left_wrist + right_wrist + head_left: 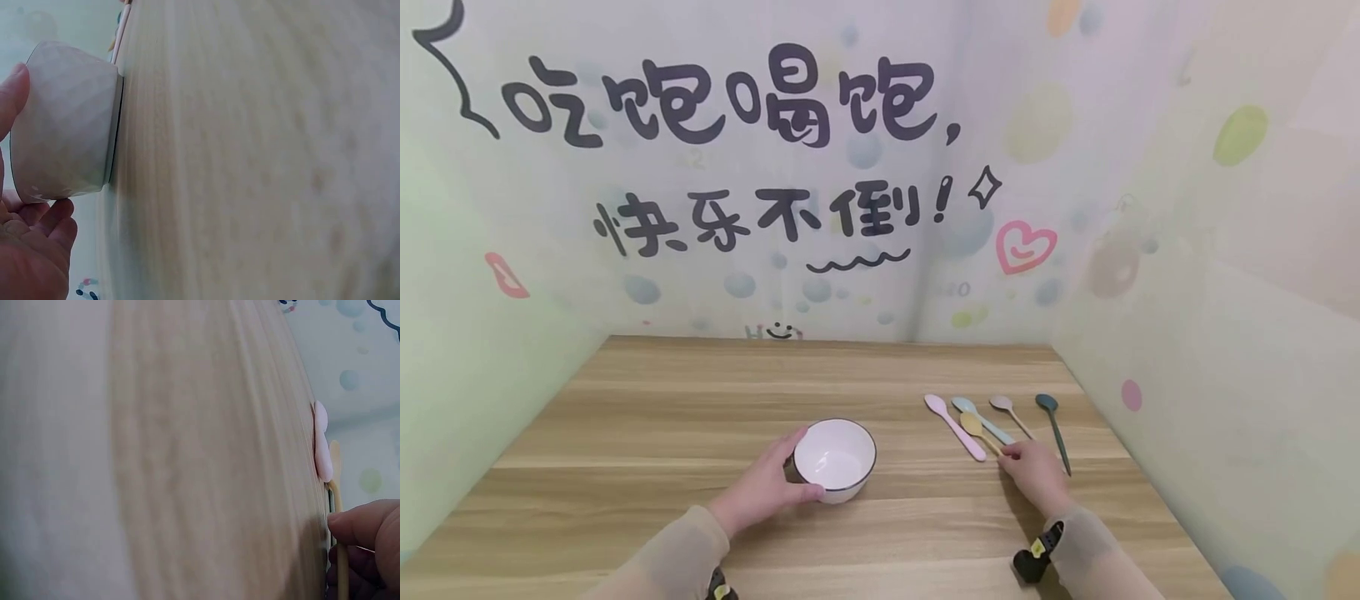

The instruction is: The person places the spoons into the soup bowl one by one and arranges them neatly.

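Note:
A white bowl [835,457] with a dark rim stands on the wooden table [662,417]. My left hand [792,467] grips its left side, thumb at the near rim and fingers at the far rim. The left wrist view shows the bowl [62,125] between my thumb and fingers [44,234]. Right of the bowl lies a row of spoons: pink [955,427], light blue [983,419], yellow [976,427], beige [1011,414] and dark green [1055,432]. My right hand [1006,455] pinches the handle end of the yellow spoon [341,562], which lies flat beside the pink spoon [322,450].
Printed walls close in the table at the back, left and right. The right wall [1187,433] runs close beside the dark green spoon. Bare wood stretches left of the bowl and along the front edge.

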The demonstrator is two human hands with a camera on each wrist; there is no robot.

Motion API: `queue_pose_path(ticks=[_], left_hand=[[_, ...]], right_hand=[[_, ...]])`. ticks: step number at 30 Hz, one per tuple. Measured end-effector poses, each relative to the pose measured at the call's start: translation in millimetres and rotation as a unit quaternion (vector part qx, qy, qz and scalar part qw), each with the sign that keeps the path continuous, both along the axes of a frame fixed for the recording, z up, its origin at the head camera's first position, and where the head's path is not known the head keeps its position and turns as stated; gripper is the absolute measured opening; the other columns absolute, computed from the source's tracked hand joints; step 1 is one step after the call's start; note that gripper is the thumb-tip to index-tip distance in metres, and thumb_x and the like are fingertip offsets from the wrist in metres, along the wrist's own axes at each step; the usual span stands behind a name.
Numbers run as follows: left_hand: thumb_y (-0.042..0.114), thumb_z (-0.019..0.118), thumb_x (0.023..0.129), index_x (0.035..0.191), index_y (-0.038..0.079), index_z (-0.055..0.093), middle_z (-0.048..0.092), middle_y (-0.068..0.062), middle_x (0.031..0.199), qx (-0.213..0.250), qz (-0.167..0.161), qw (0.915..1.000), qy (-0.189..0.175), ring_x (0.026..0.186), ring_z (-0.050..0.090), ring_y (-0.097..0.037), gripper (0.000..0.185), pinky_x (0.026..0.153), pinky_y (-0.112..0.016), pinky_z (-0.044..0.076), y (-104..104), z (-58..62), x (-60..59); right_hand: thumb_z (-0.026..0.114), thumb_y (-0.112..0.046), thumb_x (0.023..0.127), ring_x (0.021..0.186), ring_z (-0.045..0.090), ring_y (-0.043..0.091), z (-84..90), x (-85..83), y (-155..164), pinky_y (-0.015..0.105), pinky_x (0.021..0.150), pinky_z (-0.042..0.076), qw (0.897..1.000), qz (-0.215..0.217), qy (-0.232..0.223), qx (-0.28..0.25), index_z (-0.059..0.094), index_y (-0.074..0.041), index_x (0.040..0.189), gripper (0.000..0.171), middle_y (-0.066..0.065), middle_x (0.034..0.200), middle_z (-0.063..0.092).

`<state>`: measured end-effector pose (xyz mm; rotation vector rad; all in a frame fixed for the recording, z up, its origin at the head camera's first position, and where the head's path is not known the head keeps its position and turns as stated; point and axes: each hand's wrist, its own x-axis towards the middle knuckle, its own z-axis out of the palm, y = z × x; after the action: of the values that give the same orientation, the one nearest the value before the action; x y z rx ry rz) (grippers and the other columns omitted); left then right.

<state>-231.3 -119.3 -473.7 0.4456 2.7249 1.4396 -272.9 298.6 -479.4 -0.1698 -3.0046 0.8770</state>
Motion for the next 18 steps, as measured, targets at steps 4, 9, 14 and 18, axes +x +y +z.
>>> queue_pose_path(ticks=[4,9,14,18], left_hand=[[0.038,0.086,0.069,0.147,0.000,0.035,0.032,-0.023,0.150,-0.011,-0.005,0.9999,0.006,0.136,0.030,-0.044,0.100,0.109,-0.063,0.024,-1.1,2.1,0.6],[0.041,0.084,0.070,0.147,0.003,0.036,0.031,-0.017,0.153,-0.018,-0.018,0.9995,0.016,0.140,0.026,-0.040,0.098,0.110,-0.061,0.022,-1.2,3.2,0.3],[0.039,0.083,0.073,0.146,0.002,0.039,0.030,-0.013,0.155,-0.018,-0.037,0.9990,0.020,0.141,0.023,-0.039,0.094,0.112,-0.058,0.021,-3.5,2.6,1.0],[0.038,0.082,0.074,0.142,0.005,0.046,0.026,-0.014,0.156,-0.011,-0.050,0.9985,0.016,0.142,0.021,-0.041,0.084,0.111,-0.060,0.020,-4.6,2.8,1.7]], right_hand=[[0.067,-0.015,0.090,0.077,0.056,0.019,0.1,-0.6,-1.0,0.031,0.060,0.045,1.000,0.004,0.009,-0.001,0.073,-0.002,0.104,0.020,0.009,0.096,0.069],[0.066,-0.014,0.089,0.073,0.054,0.018,0.3,0.6,-0.7,0.029,0.057,0.042,1.000,-0.005,0.019,-0.012,0.073,-0.002,0.104,0.021,0.006,0.091,0.068],[0.065,-0.015,0.090,0.082,0.056,0.020,2.5,2.1,-3.7,0.035,0.065,0.047,0.999,-0.002,0.032,-0.004,0.072,-0.004,0.108,0.023,0.009,0.101,0.067],[0.064,-0.017,0.091,0.089,0.058,0.021,8.8,3.3,-11.2,0.041,0.073,0.050,0.998,0.009,0.057,0.012,0.072,-0.006,0.110,0.023,0.009,0.106,0.067]])
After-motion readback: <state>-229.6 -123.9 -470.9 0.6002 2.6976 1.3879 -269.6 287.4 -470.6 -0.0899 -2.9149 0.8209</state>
